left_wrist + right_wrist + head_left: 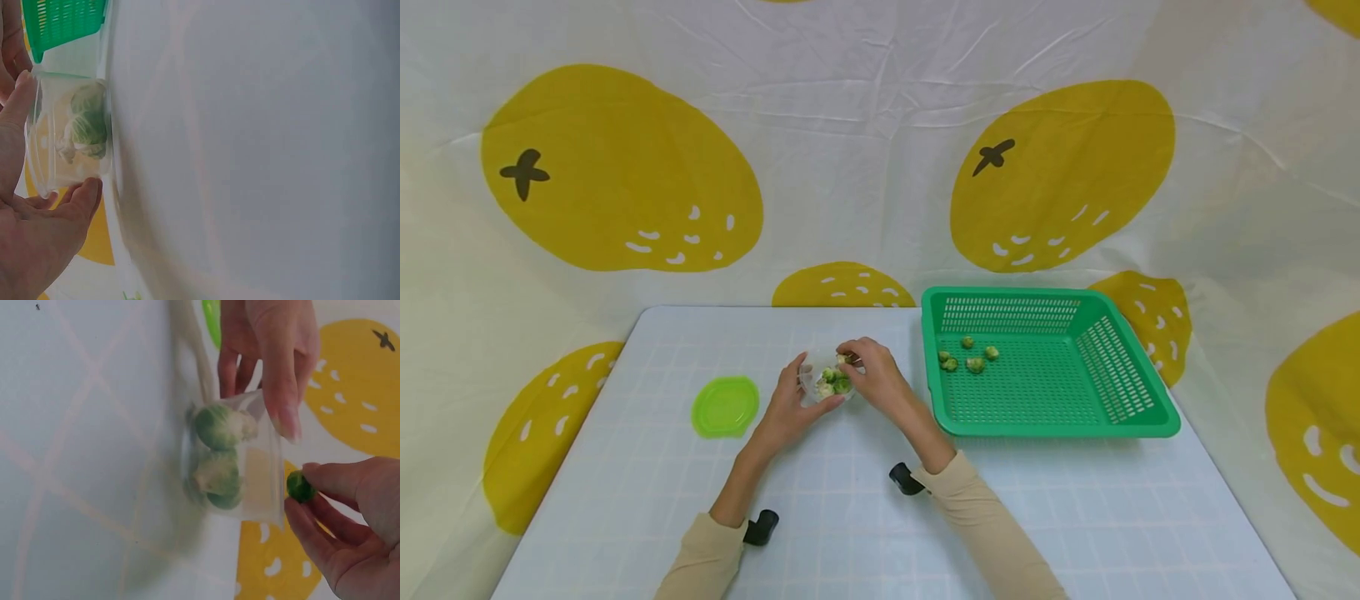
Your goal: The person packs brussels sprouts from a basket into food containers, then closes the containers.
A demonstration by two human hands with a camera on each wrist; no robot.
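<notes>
A clear plastic tub [259, 487] stands on the table with several Brussels sprouts [215, 428] lying inside it. My left hand [786, 417] grips the tub from its left side, thumb along the near side and fingers round the far side. Between thumb and fingertips, my right hand [880, 379] pinches one small Brussels sprout [300, 486]. That sprout is at the tub's open rim, above the others. Through the wall of the tub, the left wrist view shows the sprouts [89, 128] gathered near the bottom.
To the right, a green perforated basket [1045, 404] holds several more Brussels sprouts [975, 365] near its left end. A bright green lid [725, 407] lies flat on the table left of my left hand. Behind the table hangs a white cloth [850, 167] with yellow fruit prints.
</notes>
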